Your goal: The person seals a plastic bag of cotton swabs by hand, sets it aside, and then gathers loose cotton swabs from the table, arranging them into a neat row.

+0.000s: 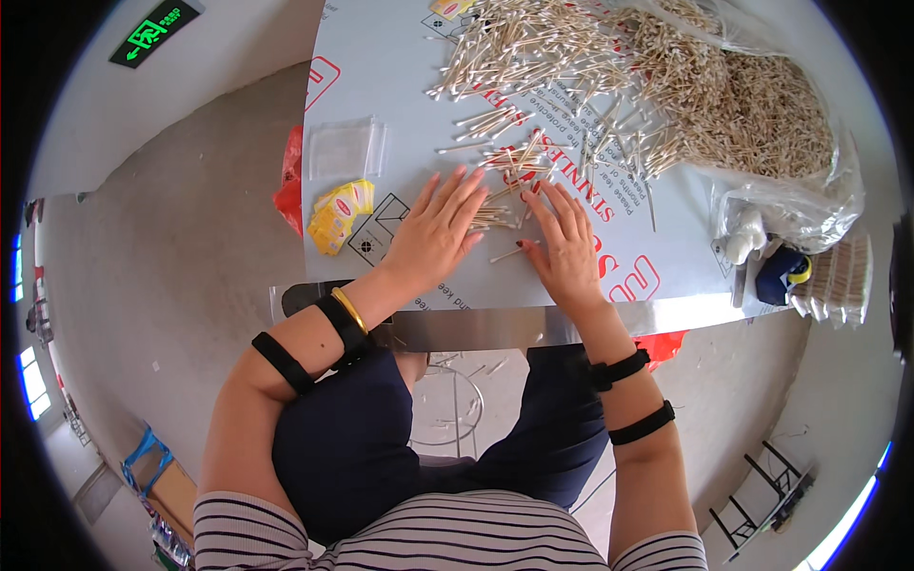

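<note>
My left hand [434,228] lies nearly flat on the film-covered metal tabletop [457,276], fingers stretched toward the far side. Beside its fingertips is a small bundle of cotton swabs [492,218], partly hidden by the fingers. On the other side of that bundle rests my right hand [566,246], fingers extended and thumb apart. A single cotton swab [506,255] lies by the right thumb. Just beyond both hands, more loose swabs [522,159] are scattered on the film. Neither hand visibly grips anything.
A large heap of swabs [533,48] spreads across the far side. An open plastic bag [776,114] full of swabs stands at right, with a tape dispenser [783,276] and packed swabs [843,281] nearer. At left are clear plastic sleeves [345,149] and yellow cards [340,217].
</note>
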Action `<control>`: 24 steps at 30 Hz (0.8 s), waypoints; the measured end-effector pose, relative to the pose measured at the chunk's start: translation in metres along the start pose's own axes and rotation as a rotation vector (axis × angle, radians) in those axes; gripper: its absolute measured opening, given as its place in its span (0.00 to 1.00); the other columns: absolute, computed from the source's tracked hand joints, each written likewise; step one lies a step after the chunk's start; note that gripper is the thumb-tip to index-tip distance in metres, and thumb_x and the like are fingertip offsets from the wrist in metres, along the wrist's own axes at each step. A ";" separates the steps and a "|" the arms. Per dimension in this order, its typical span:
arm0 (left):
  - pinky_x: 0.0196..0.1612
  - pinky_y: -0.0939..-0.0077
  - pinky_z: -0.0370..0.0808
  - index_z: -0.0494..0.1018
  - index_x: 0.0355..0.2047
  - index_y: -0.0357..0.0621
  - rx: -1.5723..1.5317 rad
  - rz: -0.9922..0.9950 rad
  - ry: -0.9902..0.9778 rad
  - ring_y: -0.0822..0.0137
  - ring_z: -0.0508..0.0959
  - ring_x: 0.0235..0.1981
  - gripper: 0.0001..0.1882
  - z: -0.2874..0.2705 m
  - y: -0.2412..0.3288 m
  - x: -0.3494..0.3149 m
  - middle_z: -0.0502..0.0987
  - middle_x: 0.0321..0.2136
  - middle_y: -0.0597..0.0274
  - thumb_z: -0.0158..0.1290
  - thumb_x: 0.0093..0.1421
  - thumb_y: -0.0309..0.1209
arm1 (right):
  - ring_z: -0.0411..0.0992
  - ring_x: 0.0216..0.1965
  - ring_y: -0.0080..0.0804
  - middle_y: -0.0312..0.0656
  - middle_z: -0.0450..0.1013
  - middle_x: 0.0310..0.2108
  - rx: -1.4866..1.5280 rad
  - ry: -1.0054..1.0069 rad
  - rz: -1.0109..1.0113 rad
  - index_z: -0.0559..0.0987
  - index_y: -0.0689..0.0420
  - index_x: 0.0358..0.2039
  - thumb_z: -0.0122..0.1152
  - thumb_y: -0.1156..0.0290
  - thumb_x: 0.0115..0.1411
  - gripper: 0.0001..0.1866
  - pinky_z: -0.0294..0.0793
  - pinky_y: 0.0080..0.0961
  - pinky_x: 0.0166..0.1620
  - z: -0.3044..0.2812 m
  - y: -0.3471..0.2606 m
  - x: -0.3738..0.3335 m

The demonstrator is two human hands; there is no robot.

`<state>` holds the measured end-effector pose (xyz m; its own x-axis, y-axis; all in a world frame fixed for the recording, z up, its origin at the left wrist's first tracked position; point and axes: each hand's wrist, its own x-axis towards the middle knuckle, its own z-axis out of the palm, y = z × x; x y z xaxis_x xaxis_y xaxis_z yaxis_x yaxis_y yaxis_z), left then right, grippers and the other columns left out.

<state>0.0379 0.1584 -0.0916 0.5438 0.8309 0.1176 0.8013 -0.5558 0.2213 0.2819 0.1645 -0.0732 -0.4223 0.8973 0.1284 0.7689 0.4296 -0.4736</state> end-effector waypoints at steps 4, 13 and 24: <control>0.75 0.51 0.46 0.52 0.71 0.32 -0.045 -0.017 0.000 0.52 0.49 0.75 0.42 -0.001 0.011 0.000 0.51 0.73 0.47 0.46 0.68 0.53 | 0.56 0.70 0.46 0.43 0.60 0.68 -0.054 -0.003 -0.047 0.65 0.51 0.67 0.67 0.68 0.58 0.37 0.55 0.47 0.71 -0.007 0.002 0.003; 0.75 0.53 0.42 0.49 0.71 0.27 0.014 -0.024 -0.134 0.49 0.47 0.75 0.50 -0.007 0.023 -0.009 0.49 0.73 0.41 0.45 0.65 0.60 | 0.56 0.70 0.47 0.43 0.59 0.69 -0.008 -0.005 0.034 0.65 0.54 0.67 0.63 0.70 0.60 0.35 0.54 0.48 0.71 -0.003 -0.014 -0.020; 0.76 0.54 0.41 0.50 0.71 0.28 0.084 -0.035 -0.120 0.50 0.46 0.75 0.51 -0.004 0.022 -0.007 0.49 0.73 0.42 0.42 0.65 0.64 | 0.55 0.71 0.48 0.45 0.59 0.69 0.052 0.049 0.077 0.66 0.56 0.66 0.62 0.73 0.59 0.33 0.54 0.47 0.71 0.004 -0.024 -0.018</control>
<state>0.0509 0.1399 -0.0838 0.5373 0.8434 -0.0063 0.8355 -0.5312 0.1407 0.2691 0.1372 -0.0672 -0.3379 0.9319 0.1318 0.7715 0.3545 -0.5283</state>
